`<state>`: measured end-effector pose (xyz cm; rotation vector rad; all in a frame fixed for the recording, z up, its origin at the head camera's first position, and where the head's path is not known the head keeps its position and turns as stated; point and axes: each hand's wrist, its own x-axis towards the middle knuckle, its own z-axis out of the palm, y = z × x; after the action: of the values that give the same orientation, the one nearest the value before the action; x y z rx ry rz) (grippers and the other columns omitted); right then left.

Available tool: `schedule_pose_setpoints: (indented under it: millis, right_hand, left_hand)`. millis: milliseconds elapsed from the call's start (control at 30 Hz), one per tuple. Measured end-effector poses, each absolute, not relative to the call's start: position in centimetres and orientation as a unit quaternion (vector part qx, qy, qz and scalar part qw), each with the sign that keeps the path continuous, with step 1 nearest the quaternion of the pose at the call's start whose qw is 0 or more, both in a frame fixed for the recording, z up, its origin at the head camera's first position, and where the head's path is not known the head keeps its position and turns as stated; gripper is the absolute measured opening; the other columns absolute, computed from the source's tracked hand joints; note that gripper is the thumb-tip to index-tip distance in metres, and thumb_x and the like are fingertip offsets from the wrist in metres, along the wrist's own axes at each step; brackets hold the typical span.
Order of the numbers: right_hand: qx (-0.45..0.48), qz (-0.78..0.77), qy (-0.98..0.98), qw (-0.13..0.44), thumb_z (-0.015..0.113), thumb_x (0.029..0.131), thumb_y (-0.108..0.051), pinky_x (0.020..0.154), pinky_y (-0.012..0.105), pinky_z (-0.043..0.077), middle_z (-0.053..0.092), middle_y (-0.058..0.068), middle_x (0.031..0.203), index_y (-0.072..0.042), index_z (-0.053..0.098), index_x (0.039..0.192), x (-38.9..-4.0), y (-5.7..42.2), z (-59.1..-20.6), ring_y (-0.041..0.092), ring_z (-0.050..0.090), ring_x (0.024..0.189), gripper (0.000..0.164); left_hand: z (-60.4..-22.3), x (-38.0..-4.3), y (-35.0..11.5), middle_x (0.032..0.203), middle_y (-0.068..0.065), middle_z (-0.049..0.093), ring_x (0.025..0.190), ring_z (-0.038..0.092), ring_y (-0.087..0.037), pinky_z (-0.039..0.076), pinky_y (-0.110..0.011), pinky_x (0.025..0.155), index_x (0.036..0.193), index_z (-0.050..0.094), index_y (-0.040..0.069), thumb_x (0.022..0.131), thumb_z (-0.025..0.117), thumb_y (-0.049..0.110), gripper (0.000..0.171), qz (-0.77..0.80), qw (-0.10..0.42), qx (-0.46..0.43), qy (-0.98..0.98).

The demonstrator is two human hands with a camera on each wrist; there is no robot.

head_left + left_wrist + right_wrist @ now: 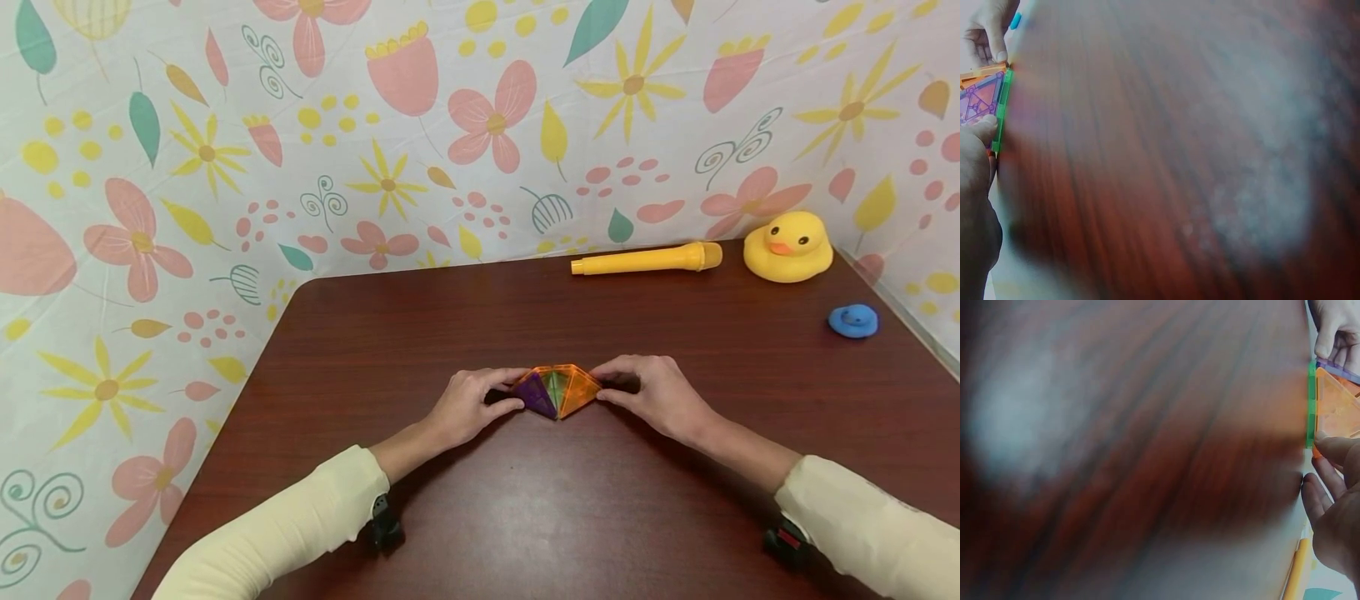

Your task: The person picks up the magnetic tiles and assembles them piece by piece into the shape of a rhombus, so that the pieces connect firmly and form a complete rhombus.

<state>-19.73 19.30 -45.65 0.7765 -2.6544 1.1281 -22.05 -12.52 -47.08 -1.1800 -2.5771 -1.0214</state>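
A small shape built of translucent magnetic tiles stands on the table around the middle of the head view. Its purple tile [536, 397] faces left and its orange tile [580, 392] faces right, with green showing between them. My left hand [467, 408] pinches the left side between thumb and fingers. On the right side, my right hand [666, 397] holds the orange part the same way. Both wrist views catch the shape only at the frame edge, where a green tile [1003, 109] lies along its base; the back of the shape is hidden.
On the dark wooden table [510, 508], a yellow toy microphone [637, 261] lies along the back edge. A large yellow rubber duck [789, 248] sits in the back right corner, with a small blue duck [853, 321] in front. Behind hangs a flowered cloth [420, 192].
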Motion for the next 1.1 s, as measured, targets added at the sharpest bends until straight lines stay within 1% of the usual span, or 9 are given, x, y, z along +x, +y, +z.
schedule_pose_setpoints:
  millis: [200,333,533,733,833,1100]
  right_hand:
    - [0.262,0.354,-0.894,0.087,0.089,0.084,0.001,0.073,0.032,0.06,0.076,0.001,0.101,-0.008,0.082,0.112,-19.6,19.47,-45.73,0.017,0.07,0.087,0.03]
    - [0.267,0.344,-0.895,0.092,0.09,0.083,-0.001,0.072,0.032,0.059,0.076,0.0,0.099,-0.008,0.082,0.112,-19.61,19.42,-45.7,0.017,0.067,0.085,0.031]
    - [0.275,0.339,-0.895,0.088,0.089,0.084,-0.001,0.073,0.036,0.06,0.077,0.001,0.101,-0.006,0.082,0.113,-19.81,19.31,-45.6,0.02,0.069,0.089,0.031]
    - [0.271,0.347,-0.894,0.078,0.087,0.086,0.0,0.074,0.034,0.06,0.077,0.001,0.105,-0.006,0.082,0.114,-19.87,19.32,-45.6,0.021,0.07,0.093,0.029]
    - [0.269,0.35,-0.894,0.078,0.087,0.086,0.0,0.074,0.034,0.06,0.077,0.001,0.105,-0.006,0.082,0.114,-19.88,19.29,-45.59,0.019,0.07,0.092,0.029]
    - [0.277,0.359,-0.888,0.08,0.086,0.087,0.0,0.073,0.033,0.06,0.076,0.0,0.106,-0.008,0.082,0.116,-19.9,19.23,-45.43,0.01,0.067,0.085,0.03]
  left_hand:
    - [-47.2,-22.05,-12.66,0.128,-0.005,0.076,0.103,0.076,-0.012,0.059,-0.027,0.09,0.138,0.071,0.011,0.095,0.083,0.018,0.046,-0.336,0.064,-0.392,-0.854]
    - [-47.21,-22.06,-12.65,0.128,-0.005,0.076,0.103,0.076,-0.011,0.059,-0.028,0.091,0.138,0.071,0.011,0.095,0.083,0.019,0.045,-0.336,0.06,-0.389,-0.855]
    - [-47.08,-21.99,-12.6,0.127,-0.005,0.076,0.104,0.076,-0.012,0.059,-0.028,0.089,0.138,0.072,0.011,0.095,0.082,0.019,0.044,-0.332,0.058,-0.386,-0.859]
    - [-47.09,-22.06,-12.57,0.127,-0.004,0.076,0.103,0.076,-0.012,0.059,-0.027,0.089,0.137,0.072,0.011,0.096,0.082,0.019,0.043,-0.331,0.055,-0.384,-0.86]
    - [-47.12,-22.08,-12.58,0.127,-0.005,0.076,0.103,0.076,-0.011,0.059,-0.027,0.09,0.137,0.072,0.011,0.096,0.082,0.019,0.043,-0.331,0.057,-0.384,-0.86]
    - [-47.21,-22.11,-12.56,0.128,-0.006,0.076,0.103,0.076,-0.012,0.059,-0.027,0.09,0.138,0.072,0.009,0.096,0.082,0.018,0.044,-0.33,0.059,-0.387,-0.859]
